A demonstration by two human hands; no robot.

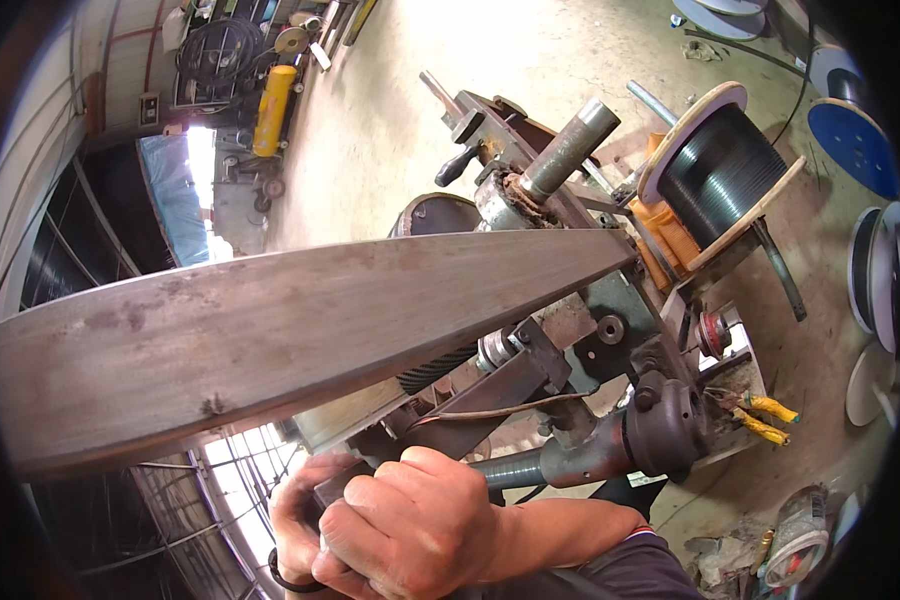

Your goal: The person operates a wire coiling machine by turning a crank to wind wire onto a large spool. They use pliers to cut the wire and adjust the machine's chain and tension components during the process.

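Observation:
My right hand (pixel 410 515) is closed in a fist at the lower middle, over what looks like the end of a dark metal part. My left hand (pixel 295 510), with a dark band at the wrist, curls around the same spot, partly covered by the right. What the fingers hold is mostly hidden. Just beyond my hands is a dark angled metal arm (pixel 485 405) of a machine. To their right runs a thick dark cylinder with a round collar (pixel 660 430). A long, flat steel beam (pixel 300 335) spans the view above them.
A spool of black cable (pixel 722 175) sits on the machine's far right. Yellow-handled pliers (pixel 765 420) lie on a ledge at right. More reels (pixel 855 145) stand along the right wall. A yellow tank (pixel 273 110) stands far left. A clear bucket (pixel 798 535) is at lower right.

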